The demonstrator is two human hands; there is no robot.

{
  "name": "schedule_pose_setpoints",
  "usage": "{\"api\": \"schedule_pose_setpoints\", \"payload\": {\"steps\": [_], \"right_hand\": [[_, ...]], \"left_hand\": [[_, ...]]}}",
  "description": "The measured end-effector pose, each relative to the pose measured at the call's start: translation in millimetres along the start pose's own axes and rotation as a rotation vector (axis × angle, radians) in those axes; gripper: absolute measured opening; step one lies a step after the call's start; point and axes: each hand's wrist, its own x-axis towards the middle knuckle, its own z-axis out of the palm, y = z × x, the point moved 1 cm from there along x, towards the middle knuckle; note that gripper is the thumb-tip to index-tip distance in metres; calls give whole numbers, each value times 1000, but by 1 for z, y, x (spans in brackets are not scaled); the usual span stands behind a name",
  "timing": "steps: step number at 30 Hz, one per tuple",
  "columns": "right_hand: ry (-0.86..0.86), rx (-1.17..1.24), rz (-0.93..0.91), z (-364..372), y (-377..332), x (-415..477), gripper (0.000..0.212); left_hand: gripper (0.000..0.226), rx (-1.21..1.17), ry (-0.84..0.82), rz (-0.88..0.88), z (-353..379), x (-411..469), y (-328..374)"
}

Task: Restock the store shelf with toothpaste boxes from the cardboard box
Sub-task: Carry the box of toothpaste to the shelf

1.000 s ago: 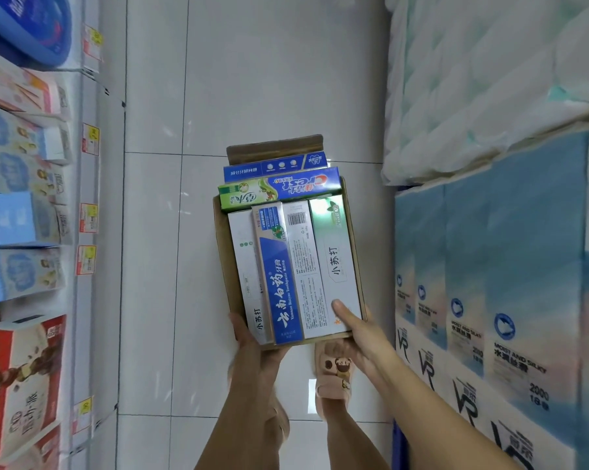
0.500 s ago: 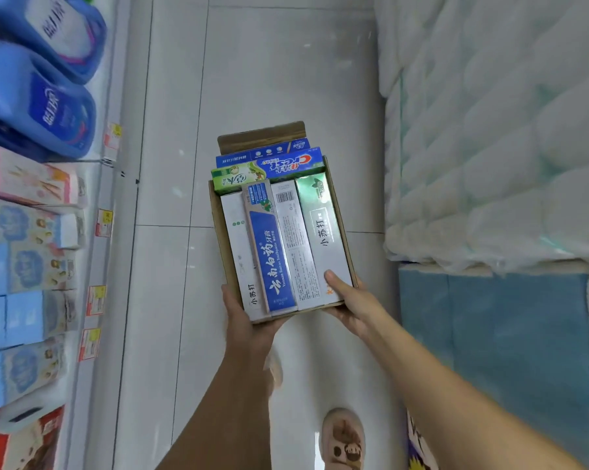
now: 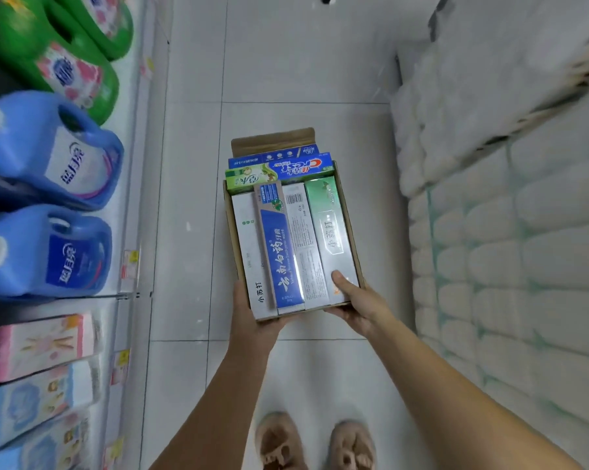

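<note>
While the carton (image 3: 351, 215) hangs over the floor (image 3: 191, 205) mid-aisle, both hands have it by the near edge. Left hand (image 3: 252, 322): wrapped round the near-left corner, fingers under the base, out of sight. Right hand (image 3: 359, 305): near-right corner, thumb (image 3: 340, 281) laid on top of the green box (image 3: 330, 228), other fingers under the base. Both grips are closed on the carton; neither hand holds a single toothpaste box.

Contents: four toothpaste boxes lie lengthwise, side by side, filling the width. Left wall to right wall: white box (image 3: 247, 239), blue box (image 3: 279, 252) riding slightly above its neighbours, barcode box (image 3: 303, 239), green box. Across the far edge two more lie crosswise: Crest box (image 3: 296, 167), green at its left end, touching the tops of the four, and a dark blue box (image 3: 272, 157) just behind it. Flap (image 3: 272, 140) stands up at the far edge.

Shelf (image 3: 135, 184) runs down the left side, well apart from the carton. On it: green jugs (image 3: 49, 45) at the far end, then two blue jugs (image 3: 55, 157), then pastel packs (image 3: 38, 347), too blurred to read. Price tags (image 3: 130, 266) sit on the shelf edge. On the right are stacked white roll packs (image 3: 490, 215). Two beige shoes (image 3: 279, 439) stand on the tiles below the arms.
</note>
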Motion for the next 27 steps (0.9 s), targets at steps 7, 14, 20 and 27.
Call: {"api": "schedule_pose_setpoints", "payload": {"steps": [7,14,20,27], "right_hand": [[-50,-10,-7,71,-98,66,52],[-52,0,-19,143,-208,131,45],[-69,-2,-27,210,-294,184,40],[-68,38,-25,295,-399,245,40]], "left_hand": [[52,-329,15,-163,72,74,83],[50,-456,72,-171,160,149,163],[41,-224,41,-65,217,220,247],[49,-247,60,-87,283,315,351]]}}
